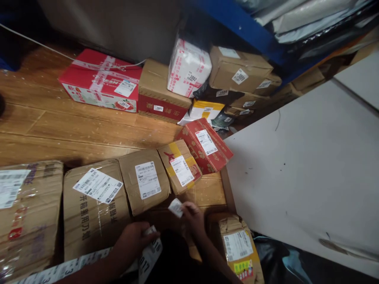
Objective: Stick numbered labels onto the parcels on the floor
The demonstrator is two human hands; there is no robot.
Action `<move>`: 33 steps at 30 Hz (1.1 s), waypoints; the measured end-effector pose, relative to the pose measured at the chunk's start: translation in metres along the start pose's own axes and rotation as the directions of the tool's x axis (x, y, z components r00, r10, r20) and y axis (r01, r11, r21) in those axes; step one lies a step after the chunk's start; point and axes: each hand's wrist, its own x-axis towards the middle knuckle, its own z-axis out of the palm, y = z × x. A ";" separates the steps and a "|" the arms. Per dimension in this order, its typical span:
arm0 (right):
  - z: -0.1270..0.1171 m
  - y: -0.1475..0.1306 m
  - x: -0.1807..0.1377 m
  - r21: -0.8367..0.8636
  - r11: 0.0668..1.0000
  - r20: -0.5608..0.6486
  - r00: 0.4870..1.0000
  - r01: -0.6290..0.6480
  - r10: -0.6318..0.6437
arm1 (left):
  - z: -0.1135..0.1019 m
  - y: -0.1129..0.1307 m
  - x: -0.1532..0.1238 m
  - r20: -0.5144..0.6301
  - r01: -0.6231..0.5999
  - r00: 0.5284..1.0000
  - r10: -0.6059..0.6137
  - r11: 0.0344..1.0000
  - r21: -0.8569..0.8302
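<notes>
My left hand (134, 240) is closed on a strip of numbered labels (150, 252), which trails off toward the lower left. Between the fingertips of my right hand (194, 219) is a single small white label (175, 207), apart from the strip. Just beyond my hands stand a plain brown carton (130, 165) with a shipping label and a smaller brown carton (166, 152) with yellow tape. A red patterned box (192, 128) leans beside the smaller one.
More cartons (69, 185) line the left floor. A red fruit box (85, 67) and stacked parcels (219, 71) with number labels stand by the wall, below a blue shelf (227, 23). A white panel (296, 157) bounds the right; another carton (254, 252) stands near my right arm.
</notes>
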 end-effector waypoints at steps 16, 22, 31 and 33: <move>-0.003 0.030 0.059 -0.218 0.956 -0.416 0.867 0.198 -0.274 | -0.009 -0.039 -0.006 -0.042 0.006 0.999 -0.014 0.981 -0.192; 0.049 -0.018 -0.013 -0.118 0.913 0.271 0.897 0.391 -0.349 | -0.014 -0.023 -0.015 -0.121 -0.008 0.992 -0.031 0.952 -0.307; 0.072 0.004 -0.030 -0.037 0.990 0.421 0.901 0.135 -0.107 | -0.002 -0.022 -0.011 -0.163 -0.042 0.986 -0.035 0.895 -0.444; 0.075 0.009 -0.030 -0.076 0.989 0.418 0.904 0.127 -0.084 | 0.001 -0.026 -0.014 -0.220 -0.015 0.973 -0.072 0.930 -0.368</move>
